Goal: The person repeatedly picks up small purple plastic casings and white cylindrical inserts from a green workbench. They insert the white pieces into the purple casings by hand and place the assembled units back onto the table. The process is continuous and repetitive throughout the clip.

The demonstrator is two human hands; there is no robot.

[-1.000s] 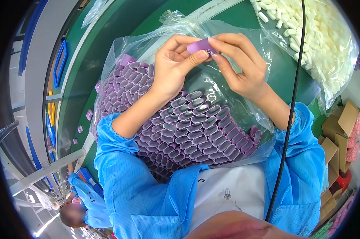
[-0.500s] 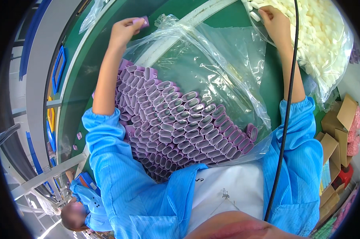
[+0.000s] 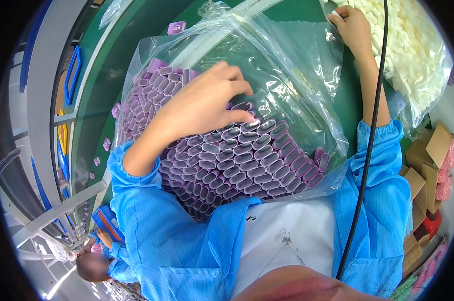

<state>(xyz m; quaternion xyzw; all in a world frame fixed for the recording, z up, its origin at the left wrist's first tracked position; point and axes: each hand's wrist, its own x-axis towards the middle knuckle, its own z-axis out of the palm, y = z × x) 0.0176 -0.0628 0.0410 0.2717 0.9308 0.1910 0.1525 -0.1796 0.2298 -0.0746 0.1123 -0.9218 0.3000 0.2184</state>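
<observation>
My left hand [image 3: 207, 103] hovers over rows of hollow purple oval sleeves [image 3: 244, 148], packed upright in a clear plastic bag [image 3: 287, 75]. Its fingers are curled and its thumb stands apart, close to a sleeve at the pack's far edge. Nothing shows held between them. My right hand [image 3: 356, 32], at the far right, has thumb and fingertips pinched on a small white block [image 3: 336, 14], mostly hidden by the fingers. Beside it is a clear bag full of cream-white blocks [image 3: 402, 50]. A single purple sleeve [image 3: 177, 27] lies on the green surface at the far left.
Several purple pieces [image 3: 106, 144] are spaced along the green belt at left, by a metal rail [image 3: 61, 213]. A black cable [image 3: 370, 145] hangs before my right arm. Cardboard boxes [image 3: 421, 170] stand at right. Another person [image 3: 94, 266] in blue is at lower left.
My left hand has let go of a purple sleeve, which now lies on the green surface, and come back over the pack. My right hand stays by the white blocks, now pinching one.
</observation>
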